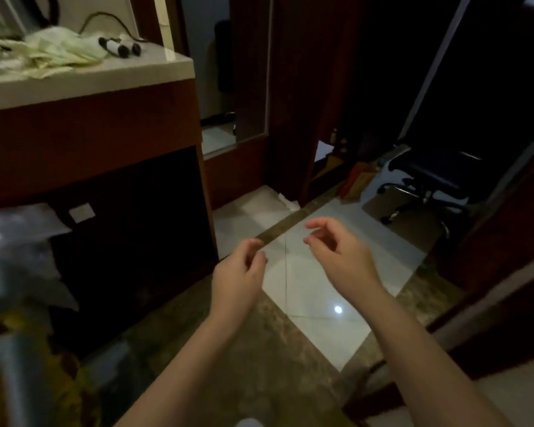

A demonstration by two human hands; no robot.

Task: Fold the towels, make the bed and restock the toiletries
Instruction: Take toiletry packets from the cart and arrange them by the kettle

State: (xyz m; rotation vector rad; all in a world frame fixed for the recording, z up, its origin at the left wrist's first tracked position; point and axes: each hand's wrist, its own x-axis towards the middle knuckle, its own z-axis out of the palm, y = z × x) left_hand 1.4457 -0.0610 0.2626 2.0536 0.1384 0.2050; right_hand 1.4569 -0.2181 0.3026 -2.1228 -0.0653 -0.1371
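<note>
Pale crumpled cloth [53, 50], possibly a towel, lies on the vanity counter [111, 73] at upper left. It is spread lengthwise along the countertop, with no definite heading discernible. A hair dryer [121, 47] rests just beside it. Left hand [239, 268] and right hand [336, 252] hover apart above white floor tile [315, 291], fingers loosely curled, holding nothing. A dark office chair [429, 180] stands at right. The room is dim, with dark wood panelling.
</note>
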